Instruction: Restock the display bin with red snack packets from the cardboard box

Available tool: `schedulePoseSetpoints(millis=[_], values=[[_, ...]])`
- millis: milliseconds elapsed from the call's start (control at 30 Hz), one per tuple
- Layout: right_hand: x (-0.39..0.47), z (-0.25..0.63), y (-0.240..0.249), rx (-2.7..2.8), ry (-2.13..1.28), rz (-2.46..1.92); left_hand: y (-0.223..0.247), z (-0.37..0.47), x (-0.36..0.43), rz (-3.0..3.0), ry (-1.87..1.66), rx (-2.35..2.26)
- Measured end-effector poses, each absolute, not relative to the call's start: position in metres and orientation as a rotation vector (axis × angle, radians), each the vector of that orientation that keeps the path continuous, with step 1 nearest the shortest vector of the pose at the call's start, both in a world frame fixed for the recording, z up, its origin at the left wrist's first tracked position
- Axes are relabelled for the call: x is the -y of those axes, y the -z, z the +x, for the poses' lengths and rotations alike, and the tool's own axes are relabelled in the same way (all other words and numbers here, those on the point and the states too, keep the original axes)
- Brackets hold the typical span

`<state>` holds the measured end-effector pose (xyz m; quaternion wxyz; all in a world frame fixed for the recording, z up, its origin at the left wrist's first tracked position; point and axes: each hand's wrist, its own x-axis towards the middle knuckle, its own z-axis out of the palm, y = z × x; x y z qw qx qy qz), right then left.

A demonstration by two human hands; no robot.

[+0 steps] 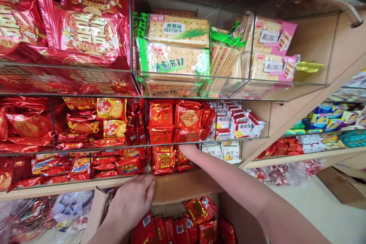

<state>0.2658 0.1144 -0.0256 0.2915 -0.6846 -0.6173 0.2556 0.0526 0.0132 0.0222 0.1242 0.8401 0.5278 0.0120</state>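
My left hand [133, 198] is at the front edge of the bottom shelf, its fingers curled over the flap [183, 187] of an open cardboard carton. My right hand [185, 149] reaches into the bottom compartment; its fingers are hidden behind the shelf front and red packets, so what they touch does not show. Close to it lie red and gold snack packets [164, 160]. Above it stand red packets with a gold emblem [188, 116]. Inside the carton, below my hands, are several red packets [200, 209], some with barcodes showing.
Clear dividers and shelf fronts separate the compartments. Green-edged cracker packs [177, 59] and large red packs [85, 32] fill the upper shelf. White small boxes [240, 124] stand right of my right hand. A slanted wooden panel [291, 122] bounds the right. Another carton [343, 187] sits on the floor.
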Motion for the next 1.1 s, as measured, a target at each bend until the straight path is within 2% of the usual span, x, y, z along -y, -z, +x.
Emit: schedulePoseSetpoints(millis=[200,400,567,800,1100], values=[[-0.078,0.281,0.020,2.239,-0.393,-1.944,-0.022,0.053,-0.015,2.451,-0.010,-1.534],[-0.078,0.279,0.019,2.491,-0.178,-1.972,-0.024,0.054,-0.015,2.439,-0.017,-1.545],[-0.081,0.273,0.023,2.535,-0.119,-1.998,-0.022,0.052,-0.014,2.428,-0.032,-1.554],[-0.082,0.273,0.024,2.584,-0.240,-1.898,-0.023,0.054,-0.014,2.441,-0.018,-1.560],[-0.084,0.272,0.017,2.278,-0.268,-1.941,-0.023,0.054,-0.013,2.424,-0.039,-1.549]])
